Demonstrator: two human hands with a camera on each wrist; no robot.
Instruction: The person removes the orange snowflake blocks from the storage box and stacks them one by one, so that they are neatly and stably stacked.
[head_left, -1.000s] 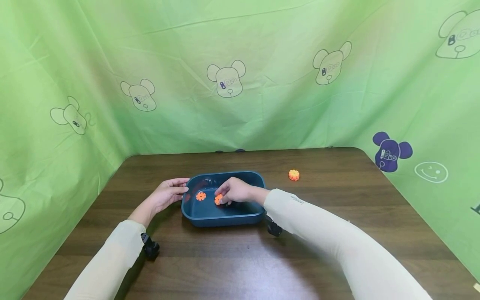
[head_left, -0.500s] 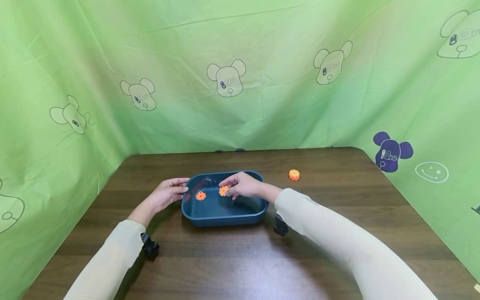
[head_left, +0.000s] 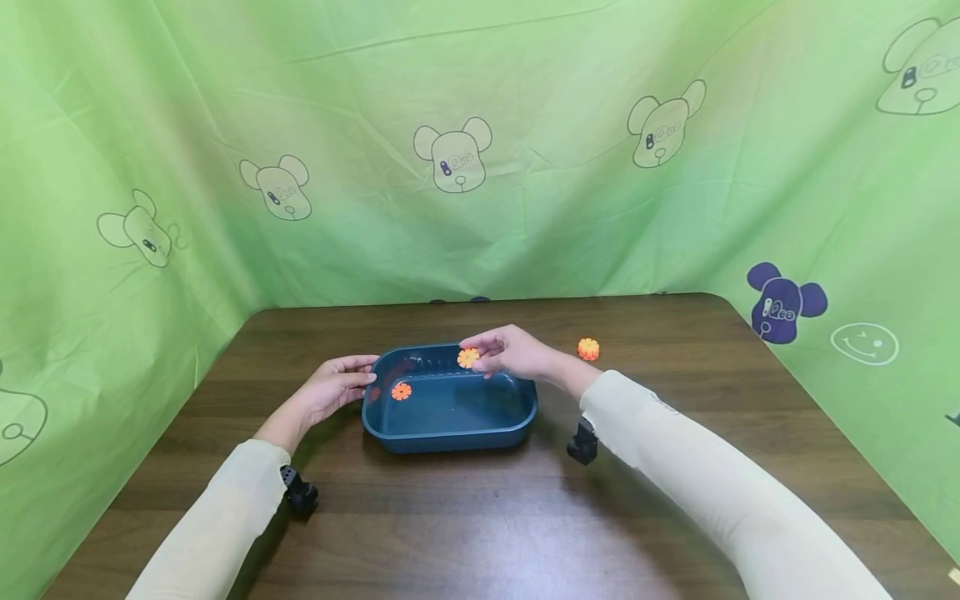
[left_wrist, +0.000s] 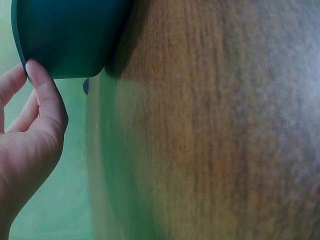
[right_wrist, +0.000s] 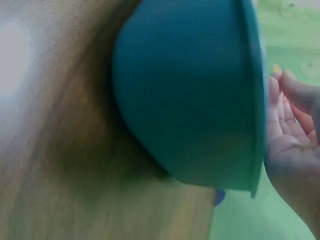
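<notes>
A dark blue rectangular basin (head_left: pixel 450 439) with rounded corners stands on the table. At its left end my left hand (head_left: pixel 336 389) pinches the rim between thumb and fingers, which the left wrist view also shows. My right hand (head_left: pixel 517 353) is above the far right part of the basin. Between its thumb and fingertips it pinches an orange, flower-shaped notched disc (head_left: pixel 468 358). A second orange flower-shaped disc (head_left: pixel 401 391) lies inside the basin, toward the left. In the right wrist view the basin's wall (right_wrist: pixel 190 90) fills the middle, and only a sliver of the pinched disc shows.
On the brown wooden table (head_left: pixel 420 533), right of the basin, sits a small stack of orange flower-shaped discs (head_left: pixel 588 349). A green printed curtain (head_left: pixel 525 233) hangs around the table's back and sides.
My right hand has lifted the orange disc off the basin's floor and carried it up, away from me and to the right. My left hand has stayed on the rim.
</notes>
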